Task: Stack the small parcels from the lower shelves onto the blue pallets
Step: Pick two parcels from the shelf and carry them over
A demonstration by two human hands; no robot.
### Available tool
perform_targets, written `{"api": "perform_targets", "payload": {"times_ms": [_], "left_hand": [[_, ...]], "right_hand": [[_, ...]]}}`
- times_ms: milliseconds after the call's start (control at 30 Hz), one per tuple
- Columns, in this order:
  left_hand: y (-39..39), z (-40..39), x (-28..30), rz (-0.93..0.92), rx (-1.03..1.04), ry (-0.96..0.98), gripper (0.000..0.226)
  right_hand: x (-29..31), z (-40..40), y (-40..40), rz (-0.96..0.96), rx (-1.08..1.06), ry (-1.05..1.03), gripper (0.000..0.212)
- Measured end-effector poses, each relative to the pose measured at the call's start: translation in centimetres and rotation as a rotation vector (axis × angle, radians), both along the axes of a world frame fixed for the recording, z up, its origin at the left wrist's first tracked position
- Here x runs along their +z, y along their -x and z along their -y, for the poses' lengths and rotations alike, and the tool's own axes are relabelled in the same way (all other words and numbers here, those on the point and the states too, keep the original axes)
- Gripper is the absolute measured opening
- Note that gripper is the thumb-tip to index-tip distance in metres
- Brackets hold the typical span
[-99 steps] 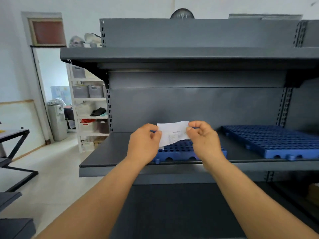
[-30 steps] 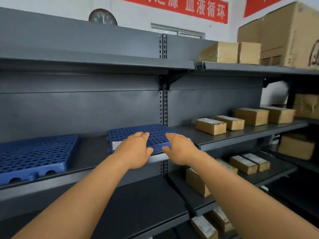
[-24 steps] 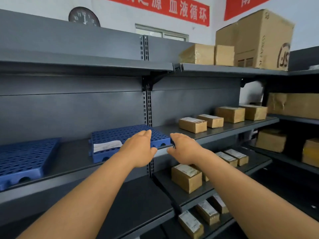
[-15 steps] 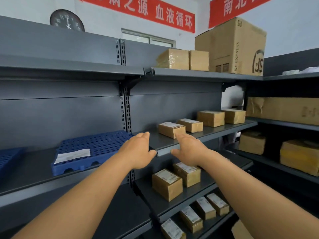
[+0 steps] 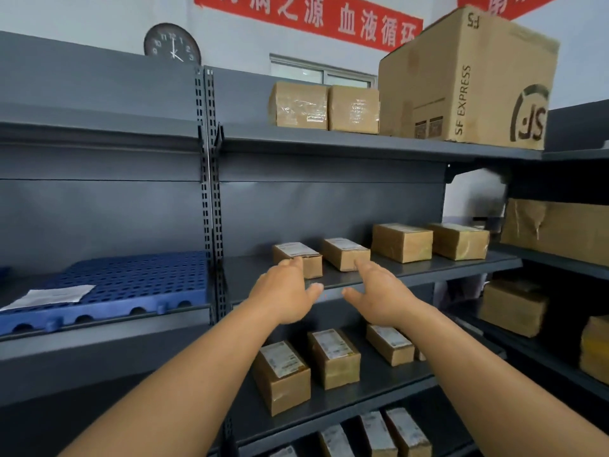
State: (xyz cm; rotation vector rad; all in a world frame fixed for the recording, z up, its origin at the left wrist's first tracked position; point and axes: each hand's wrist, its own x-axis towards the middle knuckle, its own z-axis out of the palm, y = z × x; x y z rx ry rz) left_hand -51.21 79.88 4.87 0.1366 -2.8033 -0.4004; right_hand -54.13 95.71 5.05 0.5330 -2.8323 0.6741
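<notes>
While both hands, left [image 5: 286, 296] and right [image 5: 379, 296], are spread empty, the small parcels [image 5: 333, 357] on the lower shelf [image 5: 379, 387] below, likely light, stiff cardboard, are best clasped by opposite sides.

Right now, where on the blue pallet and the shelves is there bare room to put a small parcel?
The perforated blue plastic pallet is bare except for a white paper slip at its front left. The grey metal shelf is free between the upright post and the leftmost labelled small cardboard parcel. To the right of that, four parcels crowd it.
</notes>
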Motion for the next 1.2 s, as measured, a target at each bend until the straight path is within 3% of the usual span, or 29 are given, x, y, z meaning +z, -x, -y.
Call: {"api": "perform_targets", "payload": {"times_ms": [400, 600, 733, 967, 1200], "left_hand": [[8.3, 1.9, -1.6, -0.023, 0.149, -0.224, 0.076], [14.1, 4.3, -1.6, -0.016, 0.207, -0.313, 0.069], [17.5, 5.9, -1.9, -0.026, 0.216, -0.376, 0.059], [21.1, 7.2, -2.9, 0.032, 0.226, -0.412, 0.062], [21.4, 5.9, -2.4, 0.09, 0.254, -0.491, 0.053]], "right_hand": [[-1.3, 1.3, 8.5, 0.046, 0.136, 0.102, 0.076], [-1.1, 4.6, 13.7, 0.034, 0.167, 0.138, 0.077], [-1.0, 6.6, 16.8, 0.027, 0.146, 0.128, 0.073], [-1.3, 9.1, 20.5, 0.065, 0.11, 0.125, 0.065], [-2.0, 10.1, 22.5, 0.085, 0.14, 0.113, 0.034]]}}
